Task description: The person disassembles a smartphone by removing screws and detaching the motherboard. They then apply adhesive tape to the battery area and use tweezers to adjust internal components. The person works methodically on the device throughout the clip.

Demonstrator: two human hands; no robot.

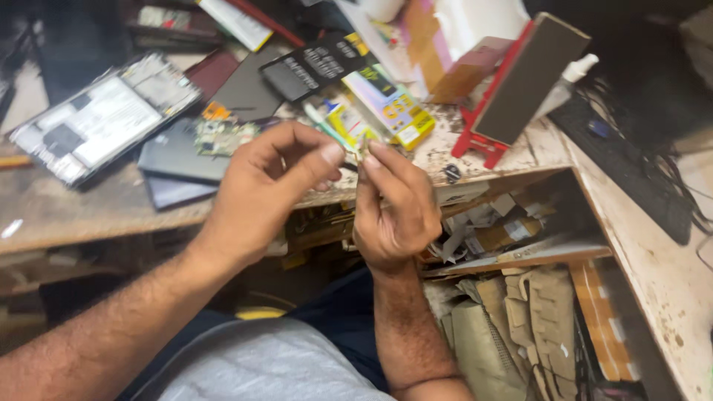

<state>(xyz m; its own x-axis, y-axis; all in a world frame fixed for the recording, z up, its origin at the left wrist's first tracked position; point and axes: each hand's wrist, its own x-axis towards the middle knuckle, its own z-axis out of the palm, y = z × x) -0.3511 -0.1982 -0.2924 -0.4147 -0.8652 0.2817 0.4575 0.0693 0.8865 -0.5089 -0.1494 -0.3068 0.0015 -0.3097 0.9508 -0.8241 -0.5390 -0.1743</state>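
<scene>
Tiny and pale, the part sits pinched between both hands' fingertips, left hand and right hand, mid-frame above the bench edge; a loosened pinch could drop it into the cluttered shelf below.

We see an opened tablet lying far left of the red stand; a yellow box sits just left of it, a keyboard right.
</scene>
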